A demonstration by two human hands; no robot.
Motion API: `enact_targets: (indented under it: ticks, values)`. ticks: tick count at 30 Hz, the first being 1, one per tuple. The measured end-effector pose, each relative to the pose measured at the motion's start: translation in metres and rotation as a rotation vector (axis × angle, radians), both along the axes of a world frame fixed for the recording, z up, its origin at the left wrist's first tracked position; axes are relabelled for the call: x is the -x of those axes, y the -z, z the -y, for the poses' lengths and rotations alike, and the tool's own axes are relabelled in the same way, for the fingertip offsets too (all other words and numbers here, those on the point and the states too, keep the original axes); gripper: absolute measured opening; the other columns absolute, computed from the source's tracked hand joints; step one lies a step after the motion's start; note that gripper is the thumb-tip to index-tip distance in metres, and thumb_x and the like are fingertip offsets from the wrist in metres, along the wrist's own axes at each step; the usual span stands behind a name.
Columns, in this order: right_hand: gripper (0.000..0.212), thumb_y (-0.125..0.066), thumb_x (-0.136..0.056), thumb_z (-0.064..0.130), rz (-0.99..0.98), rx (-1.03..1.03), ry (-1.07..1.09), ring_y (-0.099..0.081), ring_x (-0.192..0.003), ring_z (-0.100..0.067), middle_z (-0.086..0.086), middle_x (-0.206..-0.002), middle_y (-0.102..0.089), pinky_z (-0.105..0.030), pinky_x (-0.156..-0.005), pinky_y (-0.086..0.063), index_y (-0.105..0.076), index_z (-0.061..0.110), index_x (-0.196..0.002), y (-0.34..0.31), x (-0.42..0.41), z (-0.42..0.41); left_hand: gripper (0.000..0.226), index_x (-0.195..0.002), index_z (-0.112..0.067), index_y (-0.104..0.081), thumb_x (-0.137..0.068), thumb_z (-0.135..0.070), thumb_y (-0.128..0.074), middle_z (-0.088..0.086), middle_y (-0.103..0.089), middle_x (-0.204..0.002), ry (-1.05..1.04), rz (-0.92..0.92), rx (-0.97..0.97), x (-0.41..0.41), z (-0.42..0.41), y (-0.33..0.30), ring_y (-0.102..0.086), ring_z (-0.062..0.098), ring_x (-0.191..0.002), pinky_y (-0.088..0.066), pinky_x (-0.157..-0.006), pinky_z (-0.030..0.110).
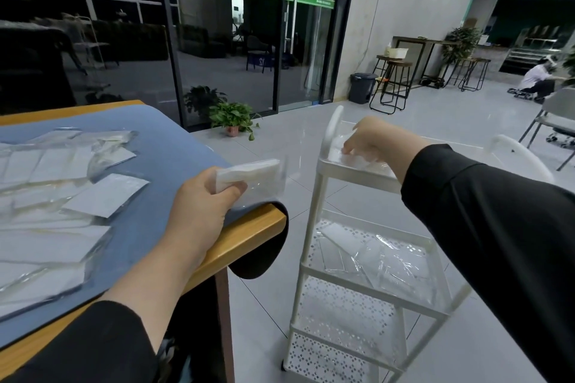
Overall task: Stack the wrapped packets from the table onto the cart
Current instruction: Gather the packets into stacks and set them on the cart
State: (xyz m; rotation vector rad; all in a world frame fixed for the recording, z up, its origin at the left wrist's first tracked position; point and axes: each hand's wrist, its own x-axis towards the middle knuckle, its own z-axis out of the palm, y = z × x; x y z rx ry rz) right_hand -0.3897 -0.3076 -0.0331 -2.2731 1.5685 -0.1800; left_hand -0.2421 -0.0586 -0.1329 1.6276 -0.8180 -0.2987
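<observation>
Holding: the left hand [203,196] grips a wrapped packet [249,176] by its near end, thumb curled over the white pad, above the bench's right corner.
Right hand: the right hand [368,141] is down inside the top tray [357,172] of the cart [367,261], fingers bent onto a packet in the tray [337,152]; whether they pinch it or only press it, I cannot tell.
Bench: the bench [249,238] has a wooden edge and a blue mat [161,162] over it, the mat drooping over the corner.
Loose packets: loose packets [62,205] lie spread and overlapping on the mat, left of the left hand.
Cart: white, on the tiled floor just right of the bench, with perforated shelves.
Middle shelf: the middle shelf [435,305] holds a heap of more packets [373,255] in clear wrap.
Sleeves: both arms wear black sleeves [497,227].
Background: a potted plant [233,120] by the glass doors, stools [392,84] by the wall.
</observation>
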Motion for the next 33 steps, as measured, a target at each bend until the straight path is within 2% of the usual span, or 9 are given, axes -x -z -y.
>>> enact_targets:
  ticks: [5, 8, 10, 12, 15, 19, 23, 30, 33]
  values:
    - [0.058, -0.054, -0.098, 0.004, 0.404, 0.106, 0.069, -0.053, -0.073, -0.023, -0.014, -0.1, -0.055, -0.036, -0.062, -0.049, -0.032, 0.006, -0.151, -0.009, 0.011, 0.006, 0.004, -0.095, -0.025, -0.071, -0.094, -0.029, -0.071, -0.003, -0.074, -0.09, -0.017, -0.026, 0.033, -0.001, -0.001, -0.001, -0.066, 0.021, -0.092, -0.051, -0.082, 0.037]
    - [0.069, -0.053, -0.1, 0.008, 0.717, 0.362, 0.085, -0.057, -0.086, -0.022, -0.005, -0.106, -0.054, -0.044, -0.087, -0.056, -0.017, 0.019, -0.159, -0.034, 0.029, -0.007, 0.002, -0.093, -0.027, -0.07, -0.095, -0.028, -0.07, 0.001, -0.073, -0.091, -0.058, -0.052, 0.064, 0.001, -0.002, -0.005, -0.067, 0.024, -0.091, -0.054, -0.082, 0.038]
    - [0.064, -0.056, -0.1, 0.011, 0.785, 0.586, -0.052, -0.06, -0.103, -0.02, -0.009, -0.128, -0.058, -0.04, -0.095, -0.052, -0.027, 0.016, -0.157, -0.054, 0.038, -0.026, 0.006, -0.09, -0.03, -0.067, -0.096, -0.028, -0.069, -0.002, -0.072, -0.089, -0.1, -0.086, 0.099, 0.002, -0.005, -0.007, -0.068, 0.024, -0.088, -0.054, -0.079, 0.038]
    - [0.048, -0.06, -0.098, 0.019, 0.825, 0.658, -0.249, -0.063, -0.102, -0.014, -0.004, -0.129, -0.062, -0.034, -0.085, -0.059, -0.046, 0.018, -0.144, -0.068, 0.038, -0.052, 0.008, -0.089, -0.03, -0.066, -0.096, -0.029, -0.068, -0.005, -0.07, -0.086, -0.156, -0.097, 0.129, 0.0, -0.011, -0.01, -0.067, 0.023, -0.082, -0.053, -0.073, 0.035]
    - [0.017, -0.059, -0.1, 0.021, 0.705, 0.557, -0.526, -0.06, -0.081, -0.002, 0.01, -0.099, -0.064, -0.02, -0.057, -0.054, -0.058, 0.025, -0.116, -0.065, 0.021, -0.1, 0.006, -0.097, -0.022, -0.064, -0.097, -0.027, -0.067, -0.004, -0.068, -0.085, -0.271, -0.041, 0.175, -0.008, -0.025, -0.014, -0.065, 0.018, -0.08, -0.054, -0.072, 0.038]
    - [0.02, -0.053, -0.101, 0.013, 0.335, 0.447, -0.788, -0.049, -0.074, -0.005, 0.012, -0.085, -0.052, -0.022, -0.063, -0.042, -0.048, 0.027, -0.088, -0.024, -0.022, -0.139, 0.006, -0.097, -0.027, -0.058, -0.097, -0.028, -0.064, -0.004, -0.066, -0.089, -0.35, 0.051, 0.15, -0.02, -0.044, -0.024, -0.064, 0.019, -0.084, -0.045, -0.065, 0.028]
    - [0.014, -0.05, -0.096, 0.005, 0.163, 0.39, -0.936, -0.044, -0.074, -0.005, 0.01, -0.087, -0.048, -0.015, -0.061, -0.034, -0.051, 0.018, -0.094, 0.017, -0.064, -0.153, 0.015, -0.087, -0.031, -0.055, -0.096, -0.019, -0.056, 0.0, -0.062, -0.083, -0.368, 0.043, 0.136, -0.027, -0.055, -0.023, -0.056, 0.02, -0.077, -0.045, -0.067, 0.032]
    - [0.018, -0.072, -0.086, 0.01, 0.372, 0.481, -1.033, -0.057, -0.09, -0.025, -0.005, -0.097, -0.06, -0.04, -0.078, -0.048, -0.067, 0.009, -0.103, 0.069, -0.1, -0.159, 0.044, -0.08, -0.016, -0.051, -0.099, -0.055, -0.049, -0.002, -0.053, -0.072, -0.309, 0.014, 0.089, -0.027, -0.055, -0.005, -0.052, 0.021, -0.073, -0.046, -0.07, 0.038]
    - [0.044, -0.086, -0.077, 0.028, 0.502, 0.443, -0.864, -0.05, -0.105, -0.015, 0.004, -0.113, -0.054, -0.035, -0.093, -0.045, -0.062, 0.019, -0.113, 0.084, -0.103, -0.148, 0.033, -0.093, -0.014, -0.057, -0.099, -0.046, -0.055, 0.004, -0.064, -0.085, -0.299, 0.122, 0.026, -0.032, -0.052, -0.001, -0.06, 0.023, -0.085, -0.05, -0.081, 0.043]
